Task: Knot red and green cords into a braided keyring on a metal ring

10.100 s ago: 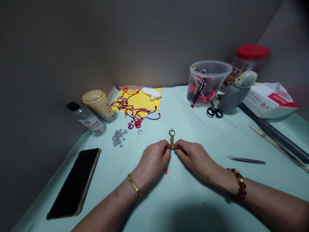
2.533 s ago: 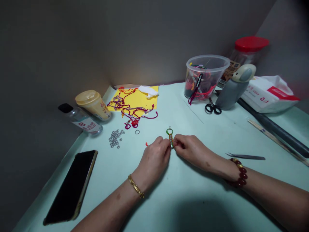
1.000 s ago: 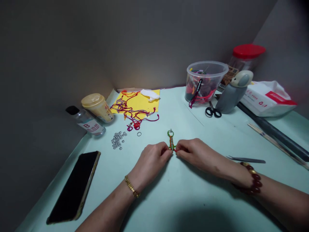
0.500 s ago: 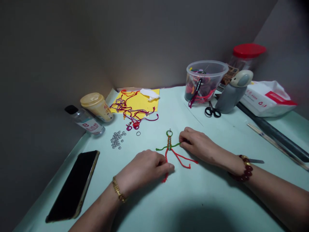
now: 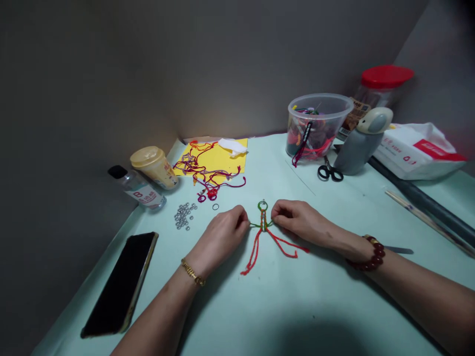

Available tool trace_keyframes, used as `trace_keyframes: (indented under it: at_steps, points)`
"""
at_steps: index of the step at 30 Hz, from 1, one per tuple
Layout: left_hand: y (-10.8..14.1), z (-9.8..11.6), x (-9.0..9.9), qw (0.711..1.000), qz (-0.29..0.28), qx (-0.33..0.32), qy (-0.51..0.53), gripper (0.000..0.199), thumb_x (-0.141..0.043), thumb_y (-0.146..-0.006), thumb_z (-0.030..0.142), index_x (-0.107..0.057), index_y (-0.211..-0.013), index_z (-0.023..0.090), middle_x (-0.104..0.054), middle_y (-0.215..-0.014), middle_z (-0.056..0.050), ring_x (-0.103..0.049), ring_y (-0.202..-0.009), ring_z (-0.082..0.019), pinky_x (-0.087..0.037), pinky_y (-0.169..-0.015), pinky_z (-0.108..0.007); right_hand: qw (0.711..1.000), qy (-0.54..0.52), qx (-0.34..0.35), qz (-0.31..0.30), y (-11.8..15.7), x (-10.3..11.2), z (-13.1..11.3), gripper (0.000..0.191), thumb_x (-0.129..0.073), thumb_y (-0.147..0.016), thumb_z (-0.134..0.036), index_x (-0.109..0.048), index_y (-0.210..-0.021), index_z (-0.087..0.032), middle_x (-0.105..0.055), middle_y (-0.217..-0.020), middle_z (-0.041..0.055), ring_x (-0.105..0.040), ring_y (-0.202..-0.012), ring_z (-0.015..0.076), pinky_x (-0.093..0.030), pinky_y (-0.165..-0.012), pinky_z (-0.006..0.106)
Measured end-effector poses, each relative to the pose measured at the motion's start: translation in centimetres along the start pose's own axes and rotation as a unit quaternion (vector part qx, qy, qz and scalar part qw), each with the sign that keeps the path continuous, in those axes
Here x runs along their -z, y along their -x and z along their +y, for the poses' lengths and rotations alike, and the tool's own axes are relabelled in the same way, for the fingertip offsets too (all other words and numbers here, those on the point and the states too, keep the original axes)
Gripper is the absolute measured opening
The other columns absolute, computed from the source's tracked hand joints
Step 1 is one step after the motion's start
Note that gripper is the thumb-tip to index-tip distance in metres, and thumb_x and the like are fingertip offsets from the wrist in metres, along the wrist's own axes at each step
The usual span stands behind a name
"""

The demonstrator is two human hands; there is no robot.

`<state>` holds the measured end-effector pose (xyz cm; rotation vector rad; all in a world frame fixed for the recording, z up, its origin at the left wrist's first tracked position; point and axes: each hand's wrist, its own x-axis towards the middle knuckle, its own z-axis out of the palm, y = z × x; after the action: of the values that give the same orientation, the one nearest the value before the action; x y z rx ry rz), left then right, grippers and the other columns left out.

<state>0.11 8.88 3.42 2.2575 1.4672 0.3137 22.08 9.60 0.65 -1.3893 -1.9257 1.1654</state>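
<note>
A small knotted cord piece point(image 5: 263, 221) lies flat on the pale green tabletop point(image 5: 237, 306), with a row of silvery beads along its middle and a green cord-covered ring point(image 5: 262, 205) at its far end. My left hand point(image 5: 226, 232) pinches the green cord end that runs out to the left. On the other side, my right hand point(image 5: 297, 217) is closed on the green cord end to the right. Red cord ends point(image 5: 253, 252) fan out towards me from the bottom of the piece, some to the left and some to the right, touched by neither hand.
Loose silvery beads point(image 5: 183, 216) and a metal ring point(image 5: 215, 207) lie left of the work. Further left are a phone point(image 5: 120, 284), a bottle point(image 5: 143, 193) and a cup point(image 5: 158, 168). Behind are a yellow sheet point(image 5: 222, 160) with cords, a clear tub point(image 5: 317, 126) and scissors point(image 5: 329, 173).
My left hand has let go of the red cords, moved up and taken the left green cord end. My right hand has shifted slightly inward, still on its green cord.
</note>
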Motion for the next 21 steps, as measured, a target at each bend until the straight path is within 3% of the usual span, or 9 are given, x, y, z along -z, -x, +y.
trace_keyframes:
  at_steps: [3, 5, 13, 21]
  points:
    - [-0.6, 0.1, -0.5, 0.998, 0.039, 0.006, 0.054, 0.013, -0.046, -0.089, 0.019, -0.057, -0.082, 0.020, -0.061, -0.073, 0.002, -0.054, -0.067, -0.013, -0.037, -0.063, -0.025, 0.993, -0.111, -0.028, -0.025, -0.4, -0.3, 0.0, 0.011, -0.050, -0.083, -0.026, -0.058, -0.081, -0.019, -0.049, -0.056, -0.0054, -0.045, -0.049, 0.0104, -0.037, -0.048, 0.023]
    - [-0.8, 0.4, -1.0, 0.994, 0.061, 0.005, 0.087, 0.013, -0.047, -0.088, 0.019, -0.059, -0.081, 0.020, -0.063, -0.076, 0.002, -0.055, -0.069, -0.013, -0.039, -0.065, -0.024, 0.991, -0.129, -0.026, -0.029, -0.8, -0.5, -0.3, 0.012, -0.052, -0.082, -0.028, -0.058, -0.078, -0.018, -0.048, -0.055, -0.0055, -0.045, -0.048, 0.0101, -0.037, -0.048, 0.023]
    - [-0.9, 1.2, -2.0, 0.983, 0.100, 0.010, 0.155, 0.012, -0.046, -0.092, 0.025, -0.054, -0.099, 0.021, -0.065, -0.084, 0.001, -0.058, -0.073, -0.014, -0.043, -0.069, -0.025, 0.998, 0.012, 0.059, -0.017, -2.7, -1.0, -1.3, 0.007, -0.059, -0.076, -0.021, -0.062, -0.081, -0.018, -0.054, -0.064, -0.0042, -0.044, -0.060, 0.0105, -0.032, -0.055, 0.023]
    - [-1.3, 0.8, -2.7, 0.973, 0.099, 0.047, 0.204, 0.022, -0.052, -0.091, 0.041, -0.054, -0.098, 0.021, -0.056, -0.067, 0.005, -0.052, -0.062, -0.012, -0.040, -0.059, -0.022, 0.996, -0.014, 0.069, -0.046, -2.8, -1.3, -1.0, 0.007, -0.054, -0.076, -0.015, -0.060, -0.074, -0.017, -0.053, -0.065, -0.0031, -0.044, -0.062, 0.0112, -0.031, -0.057, 0.024]
